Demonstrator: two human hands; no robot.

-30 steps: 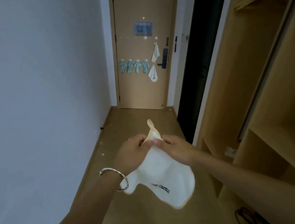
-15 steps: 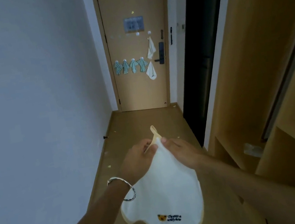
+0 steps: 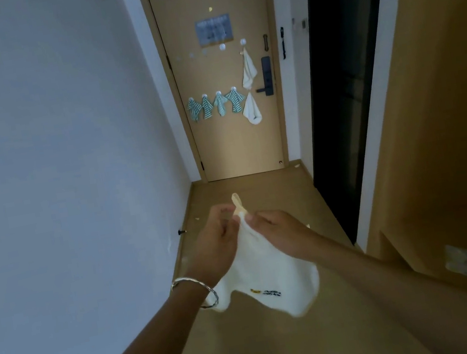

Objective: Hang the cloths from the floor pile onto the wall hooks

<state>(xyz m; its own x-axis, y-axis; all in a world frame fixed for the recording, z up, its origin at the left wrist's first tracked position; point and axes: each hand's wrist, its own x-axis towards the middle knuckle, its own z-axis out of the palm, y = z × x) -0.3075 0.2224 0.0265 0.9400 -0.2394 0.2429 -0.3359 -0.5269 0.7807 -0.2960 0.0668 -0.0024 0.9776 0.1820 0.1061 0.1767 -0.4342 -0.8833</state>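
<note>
White wall (image 3: 36, 148) bounding corridor on left; wooden wardrobe (image 3: 441, 80) and dark doorway (image 3: 340, 66) bounding right. Floor (image 3: 258, 185) lying open ahead up to door (image 3: 231, 152). Door carrying four striped cloths (image 3: 215, 106) in row and two white cloths (image 3: 248, 72) near handle. Held cloth (image 3: 266, 270) hanging mid-corridor. Left hand (image 3: 215, 241) and right hand (image 3: 278, 231) working close together, both pinching its top corner; loop (image 3: 237, 204) sticking up between fingertips.

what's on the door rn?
Four striped cloths in a row, two white cloths one above the other, a notice, a handle, a bare hook. The door surface behind the cloths is covered.
</note>
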